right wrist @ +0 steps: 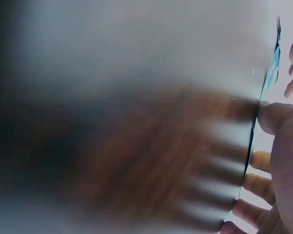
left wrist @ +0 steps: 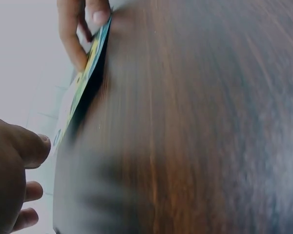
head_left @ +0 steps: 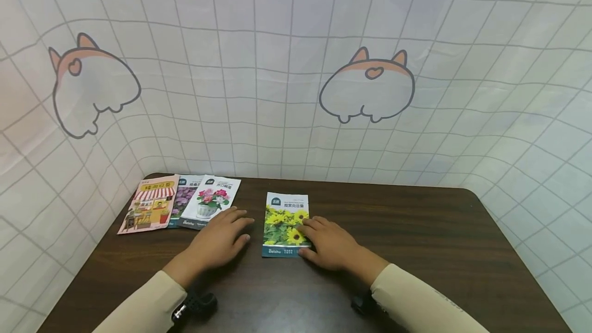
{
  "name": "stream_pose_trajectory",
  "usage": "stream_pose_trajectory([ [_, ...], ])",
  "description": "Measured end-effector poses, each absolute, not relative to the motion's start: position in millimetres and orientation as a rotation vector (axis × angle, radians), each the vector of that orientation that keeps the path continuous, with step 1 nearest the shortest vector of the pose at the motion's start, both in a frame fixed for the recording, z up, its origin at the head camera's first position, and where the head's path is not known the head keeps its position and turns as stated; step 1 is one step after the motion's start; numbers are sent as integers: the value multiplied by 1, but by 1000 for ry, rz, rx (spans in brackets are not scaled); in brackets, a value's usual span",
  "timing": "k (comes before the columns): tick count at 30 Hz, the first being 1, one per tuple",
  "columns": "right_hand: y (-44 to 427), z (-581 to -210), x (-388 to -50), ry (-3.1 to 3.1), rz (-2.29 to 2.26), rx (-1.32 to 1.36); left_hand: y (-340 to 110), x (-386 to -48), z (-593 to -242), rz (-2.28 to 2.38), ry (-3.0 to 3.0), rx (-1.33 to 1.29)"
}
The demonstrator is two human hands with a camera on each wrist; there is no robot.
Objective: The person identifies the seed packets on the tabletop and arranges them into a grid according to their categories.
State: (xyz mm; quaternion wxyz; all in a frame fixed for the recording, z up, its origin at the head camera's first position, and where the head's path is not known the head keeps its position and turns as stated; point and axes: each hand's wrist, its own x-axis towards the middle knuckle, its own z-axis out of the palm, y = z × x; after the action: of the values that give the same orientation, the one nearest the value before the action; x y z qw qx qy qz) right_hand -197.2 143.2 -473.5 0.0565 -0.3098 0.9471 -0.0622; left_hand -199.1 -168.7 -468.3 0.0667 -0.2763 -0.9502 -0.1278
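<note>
A seed packet with yellow flowers [head_left: 281, 220] lies upright to me on the dark table, near its middle. My right hand [head_left: 330, 244] rests at the packet's right side, its fingers over the printed front and its thumb by the lower right corner. In the left wrist view, the right fingers [left wrist: 71, 39] touch the packet [left wrist: 83, 85], which is seen edge-on. My left hand [head_left: 221, 238] holds nothing; its fingers are loosely spread over the table, next to a white packet with pink flowers in a pot [head_left: 210, 199].
Left of the white packet, a purple-flower packet [head_left: 185, 194] shows partly between it and a pink packet with a shop drawing [head_left: 150, 204]; they overlap at the table's [head_left: 416, 230] back left. A white gridded cloth [head_left: 277, 143] with cartoon animals hangs behind and around the table.
</note>
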Motion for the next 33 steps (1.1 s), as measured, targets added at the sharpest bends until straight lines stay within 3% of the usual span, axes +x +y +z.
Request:
stream_pose_trajectory([
  [33, 190, -474, -171, 2873, -247, -953, -190, -211, -467, -391, -2870, -783],
])
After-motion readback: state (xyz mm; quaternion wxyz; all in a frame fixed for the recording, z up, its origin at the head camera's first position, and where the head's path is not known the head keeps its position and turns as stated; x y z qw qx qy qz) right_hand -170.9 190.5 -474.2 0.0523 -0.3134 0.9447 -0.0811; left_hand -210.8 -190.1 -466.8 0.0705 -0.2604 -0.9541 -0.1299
